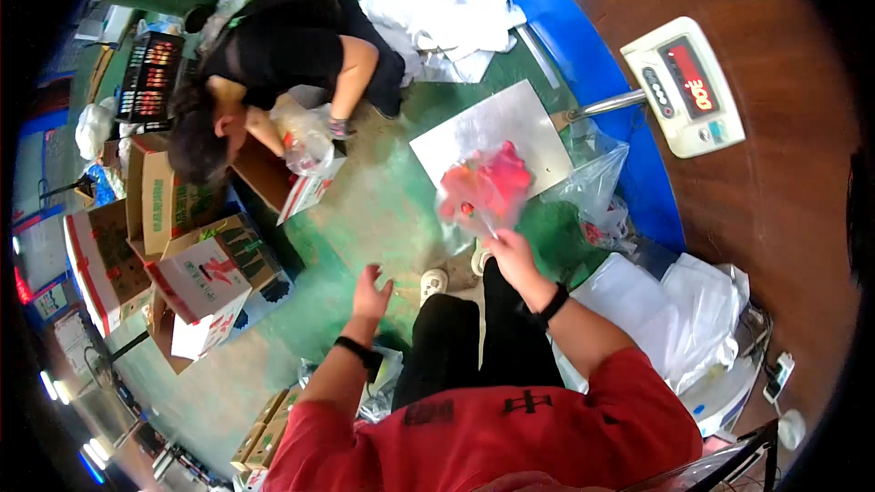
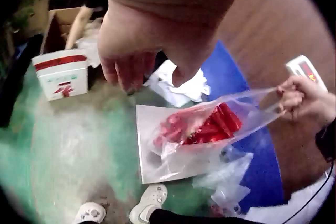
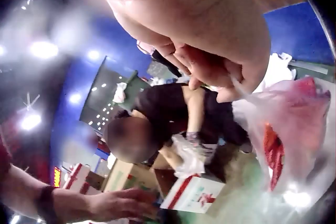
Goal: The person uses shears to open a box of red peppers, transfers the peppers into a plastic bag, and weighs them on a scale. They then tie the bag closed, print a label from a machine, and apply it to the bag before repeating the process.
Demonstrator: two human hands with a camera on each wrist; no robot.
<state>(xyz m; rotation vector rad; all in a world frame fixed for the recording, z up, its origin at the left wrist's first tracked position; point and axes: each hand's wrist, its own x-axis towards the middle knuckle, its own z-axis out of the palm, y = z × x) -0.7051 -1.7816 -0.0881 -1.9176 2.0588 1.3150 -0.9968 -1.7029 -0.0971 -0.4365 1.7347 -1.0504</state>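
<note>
Far left, head view: a stack of cardboard boxes (image 1: 182, 246) with flaps open and red and green print stands on the green floor (image 1: 365, 210). Just right of them a second person (image 1: 283, 46) in black crouches, with both hands at a clear bag over a white-and-red carton (image 1: 310, 193).

Centre: the left hand (image 1: 369, 296) is raised above the floor. Its fingers (image 2: 123, 74) are loose and slightly spread, with nothing in them and touching nothing. There is a black band at the wrist. The hand is well apart from the carton and apart from the bag.

Right of centre: the right hand (image 1: 510, 255), also with a black wristband, holds a clear plastic bag (image 1: 483, 187) by its mouth. Thumb and fingers (image 3: 199, 69) are curled and pinched on the gathered film. The bag holds red pieces (image 2: 210, 124), bunched at the lower end; their kind cannot be made out. The bag hangs tilted over the near edge of a flat metal plate (image 1: 497, 118) lying on the floor. Whether its bottom touches the plate cannot be told. Crumpled clear bags (image 1: 597, 187) lie just beside the plate on its right.

Far right: the scale display (image 1: 684, 82) sits on a metal arm that reaches toward the plate. Its red digits are lit but blurred. A blue mat (image 1: 592, 64) runs between the plate and a brown surface. A heap of white bags (image 1: 702, 310) lies near the wearer's right elbow.
</note>
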